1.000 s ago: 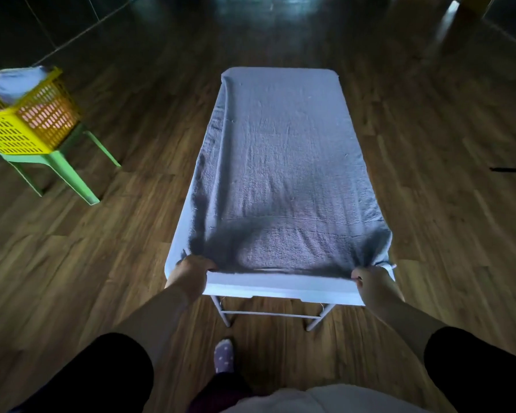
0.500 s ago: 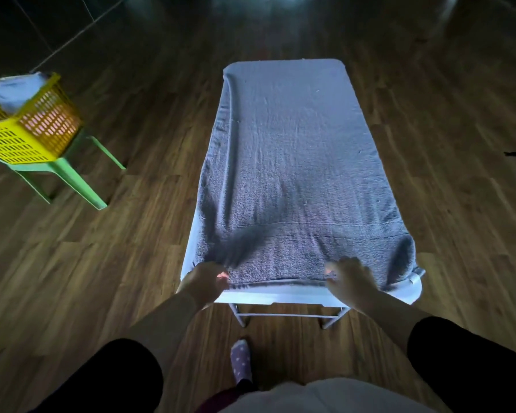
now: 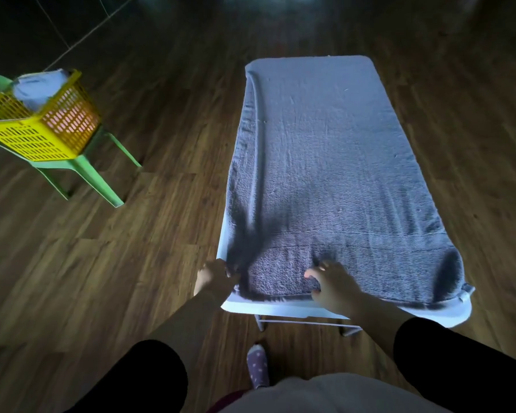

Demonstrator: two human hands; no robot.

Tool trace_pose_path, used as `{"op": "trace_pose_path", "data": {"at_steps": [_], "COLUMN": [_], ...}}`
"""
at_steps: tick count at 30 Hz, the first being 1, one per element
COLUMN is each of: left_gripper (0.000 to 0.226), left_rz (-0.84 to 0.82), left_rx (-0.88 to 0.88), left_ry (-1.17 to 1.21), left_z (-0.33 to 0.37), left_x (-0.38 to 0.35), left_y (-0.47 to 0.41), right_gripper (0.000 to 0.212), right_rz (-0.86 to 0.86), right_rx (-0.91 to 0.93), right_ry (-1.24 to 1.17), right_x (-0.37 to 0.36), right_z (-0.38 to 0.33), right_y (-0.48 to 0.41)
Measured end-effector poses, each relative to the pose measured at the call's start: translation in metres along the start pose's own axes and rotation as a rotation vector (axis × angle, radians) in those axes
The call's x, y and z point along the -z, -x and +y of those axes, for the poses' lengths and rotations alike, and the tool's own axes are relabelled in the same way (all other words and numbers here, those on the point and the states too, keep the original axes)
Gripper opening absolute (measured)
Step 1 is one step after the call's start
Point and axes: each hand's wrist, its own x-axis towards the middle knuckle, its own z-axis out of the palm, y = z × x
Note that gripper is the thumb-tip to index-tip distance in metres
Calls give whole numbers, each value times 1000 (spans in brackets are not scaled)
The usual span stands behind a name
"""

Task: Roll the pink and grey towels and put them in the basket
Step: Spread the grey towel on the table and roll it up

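Grey terry bath towel [image 3: 325,162], roll looks about to start
Right hand [image 3: 334,286] slid from corner to mid-hem, fingers flat; left hand [image 3: 215,277] grips its bunched corner.

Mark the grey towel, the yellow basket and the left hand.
grey towel [image 3: 325,162]: head view, flat middle.
yellow basket [image 3: 27,141]: head view, front wall.
left hand [image 3: 213,278]: head view, back of hand.
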Motion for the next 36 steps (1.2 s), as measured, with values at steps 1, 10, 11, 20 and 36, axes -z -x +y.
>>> {"op": "trace_pose_path", "data": {"at_steps": [1,10,11,20,36], "left_gripper": [14,16,20,19,54], "left_rz": [6,81,94,271,-22], "left_rx": [-9,-53,-53,-10,221], "left_ry": [-23,190,212,332,-258], "left_z": [-1,-1,-2,-24,-42], "left_x": [-2,-2,-2,3,-5], "left_y": [0,16,19,38,34], "right_gripper": [40,41,41,46,43], "right_rz": [3,36,34,14,-17], "right_rx": [2,30,30,44,139], "right_ry": [4,43,46,66,33], "right_x": [1,1,1,1,-3], "right_z": [0,3,2,4,19], "right_y": [0,4,4,9,22]}}
